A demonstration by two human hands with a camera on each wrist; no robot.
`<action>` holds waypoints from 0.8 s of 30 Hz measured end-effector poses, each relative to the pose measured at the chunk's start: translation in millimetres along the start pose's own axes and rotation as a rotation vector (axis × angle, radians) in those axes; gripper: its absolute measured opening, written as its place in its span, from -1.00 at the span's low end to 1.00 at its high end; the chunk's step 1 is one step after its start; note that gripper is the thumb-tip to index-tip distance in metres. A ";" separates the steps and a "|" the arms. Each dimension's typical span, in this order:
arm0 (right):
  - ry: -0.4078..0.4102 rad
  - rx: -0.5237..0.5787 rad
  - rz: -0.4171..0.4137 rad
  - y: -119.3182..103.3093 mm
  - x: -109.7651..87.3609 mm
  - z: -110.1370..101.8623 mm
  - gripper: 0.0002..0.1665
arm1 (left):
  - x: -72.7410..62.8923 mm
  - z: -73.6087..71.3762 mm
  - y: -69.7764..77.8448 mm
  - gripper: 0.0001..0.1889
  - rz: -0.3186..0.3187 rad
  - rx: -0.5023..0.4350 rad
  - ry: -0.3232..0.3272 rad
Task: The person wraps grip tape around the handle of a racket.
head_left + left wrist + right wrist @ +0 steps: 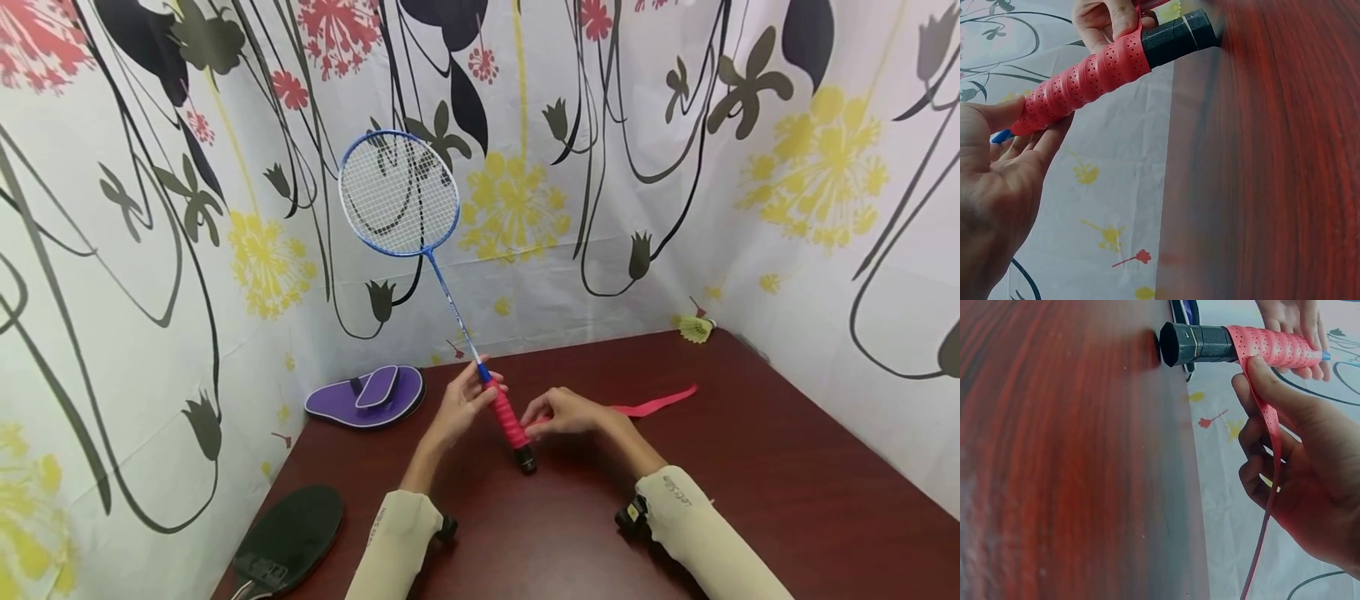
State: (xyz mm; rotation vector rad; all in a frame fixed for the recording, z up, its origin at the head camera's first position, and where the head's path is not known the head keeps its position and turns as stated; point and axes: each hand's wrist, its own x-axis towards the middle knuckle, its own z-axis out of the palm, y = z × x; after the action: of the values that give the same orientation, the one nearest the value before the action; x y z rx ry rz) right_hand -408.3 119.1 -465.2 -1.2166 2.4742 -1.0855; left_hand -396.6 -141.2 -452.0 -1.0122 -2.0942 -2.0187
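The left hand (457, 408) holds the racket (452, 304) near the top of its handle (1085, 81), the strung head beyond that hand. Nearer the handle's black end (1179, 39), the right hand (573, 412) pinches red tape (1274, 444), its tail hanging loose.

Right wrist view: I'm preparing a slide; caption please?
The right grip pinches perforated red tape wound partway along a black, faceted racket handle.

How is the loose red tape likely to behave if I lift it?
The loose red tape is probably floppy, since it curves past the right hand. It seems thin, so likely light for its length. It may twist easily too, as its lower part shows nearly edge-on.
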 end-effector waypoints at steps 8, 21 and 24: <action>-0.027 0.009 0.008 -0.4 0.0 5.2 -0.73 | -3.1 0.1 1.9 -0.37 -0.048 -0.071 0.033; 0.004 -0.014 0.044 -0.3 0.0 2.6 -0.73 | -4.0 -0.4 2.5 -0.38 -0.032 -0.007 0.103; 0.015 -0.013 0.050 0.6 0.6 2.8 -0.75 | -3.4 0.0 -0.6 -0.38 -0.017 -0.025 0.111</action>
State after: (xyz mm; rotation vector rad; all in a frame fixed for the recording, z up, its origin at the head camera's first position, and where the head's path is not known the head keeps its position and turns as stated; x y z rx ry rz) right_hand -407.9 117.4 -467.4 -1.1478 2.5124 -1.0721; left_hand -394.2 -142.6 -454.1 -0.8676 -2.0334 -2.0626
